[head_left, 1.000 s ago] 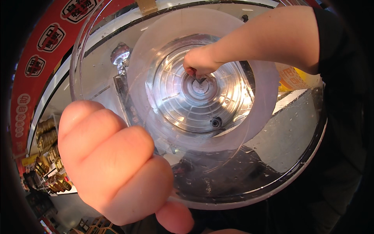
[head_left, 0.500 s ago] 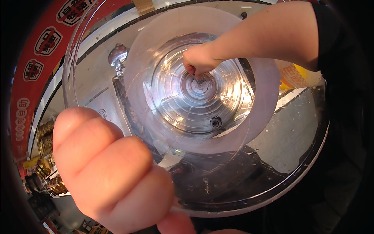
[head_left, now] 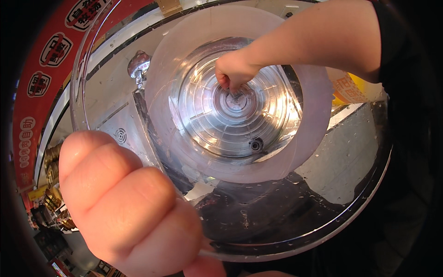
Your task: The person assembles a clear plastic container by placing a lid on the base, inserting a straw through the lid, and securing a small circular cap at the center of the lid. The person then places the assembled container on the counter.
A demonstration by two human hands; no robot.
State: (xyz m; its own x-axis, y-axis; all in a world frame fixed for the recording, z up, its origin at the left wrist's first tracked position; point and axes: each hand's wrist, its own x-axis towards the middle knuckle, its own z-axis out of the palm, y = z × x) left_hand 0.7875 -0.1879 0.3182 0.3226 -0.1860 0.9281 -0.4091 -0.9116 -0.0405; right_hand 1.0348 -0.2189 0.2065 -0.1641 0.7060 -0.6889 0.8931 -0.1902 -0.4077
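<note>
A large, round, clear plastic cover [head_left: 295, 251] fills the middle of the view, its curved edge running behind the fingers of my left hand [head_left: 129, 203]. That hand is closed round the edge, big and close at the lower left. Within a frosted, translucent ring [head_left: 314, 124] sits a shiny round metal disc [head_left: 198, 122] with concentric ridges. My right hand [head_left: 236, 69], its arm reaching in from the upper right, is closed with its fingertips at the disc's centre. Whatever those fingers pinch, if anything, is hidden.
A rounded chrome fitting [head_left: 139, 64] stands left of the ring. Beyond it, a red printed banner [head_left: 27, 111] curves along the left. A yellow and white printed package [head_left: 353, 87] lies under my right forearm. Stacked gold-coloured items [head_left: 53, 198] show at the lower left.
My left hand has shifted slightly left and down, and the clear cover's edge has moved a little with it. My right hand stays at the disc's centre.
</note>
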